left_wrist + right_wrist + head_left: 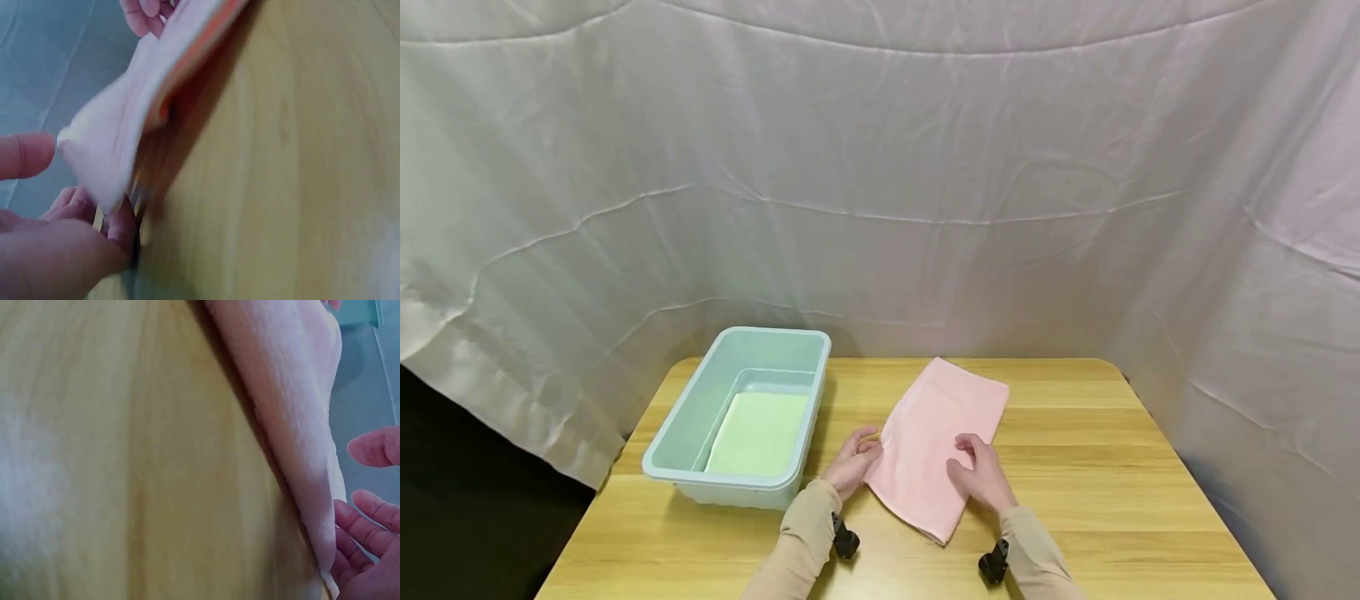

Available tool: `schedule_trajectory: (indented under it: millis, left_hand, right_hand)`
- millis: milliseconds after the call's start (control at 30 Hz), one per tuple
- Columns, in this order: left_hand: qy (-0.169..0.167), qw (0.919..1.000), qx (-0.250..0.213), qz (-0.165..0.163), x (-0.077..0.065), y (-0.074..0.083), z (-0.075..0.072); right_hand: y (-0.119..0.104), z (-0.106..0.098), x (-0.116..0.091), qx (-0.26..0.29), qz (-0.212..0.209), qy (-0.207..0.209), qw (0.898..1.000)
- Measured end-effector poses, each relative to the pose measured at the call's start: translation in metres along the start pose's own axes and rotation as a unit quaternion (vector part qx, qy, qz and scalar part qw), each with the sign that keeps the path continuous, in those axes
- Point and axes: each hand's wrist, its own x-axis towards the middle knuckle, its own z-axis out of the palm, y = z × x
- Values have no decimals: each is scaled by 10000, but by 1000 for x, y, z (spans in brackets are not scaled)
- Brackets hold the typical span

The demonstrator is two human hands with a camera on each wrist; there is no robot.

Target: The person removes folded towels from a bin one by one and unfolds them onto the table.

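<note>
A folded pink towel lies slantwise on the wooden table, between the two hands. The left hand is at its left edge; in the left wrist view the fingers reach beside and beneath a raised corner of the towel, while the thumb stands apart from it. At the towel's right side is the right hand, its fingers loosely bent and its thumb spread away. The right wrist view shows those fingertips right at the towel's edge.
Left of the towel stands a light green plastic tub with a pale green flat piece on its bottom. Wood tabletop extends to the right. A grey curtain hangs behind the table.
</note>
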Motion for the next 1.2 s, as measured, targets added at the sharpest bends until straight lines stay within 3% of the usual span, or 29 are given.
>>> schedule_trajectory:
  millis: [133, 267, 567, 733, 900, 1200]
  left_hand:
    - [304, 9981, 503, 162, -3, 2, -2]
    - [374, 9961, 771, 203, -6, 2, -2]
    - [29, 9970, 681, -366, -26, 3, 0]
    - [-80, 9954, 795, -519, -30, 1, 3]
    - [83, 9961, 739, -473, -28, -3, 3]
    - [221, 9969, 681, -338, -28, -7, 0]
  right_hand:
    - [3, -1, 2, -21, -21, 41, 10000]
    - [4, -2, 3, -75, -2, 64, 10000]
    - [-13, 5, -2, -389, -61, 260, 9989]
    - [-31, 27, -5, 267, -216, 138, 9993]
    - [-39, 48, -2, 1053, -81, -152, 9943]
    - [-34, 66, -2, 1113, 123, -298, 9933]
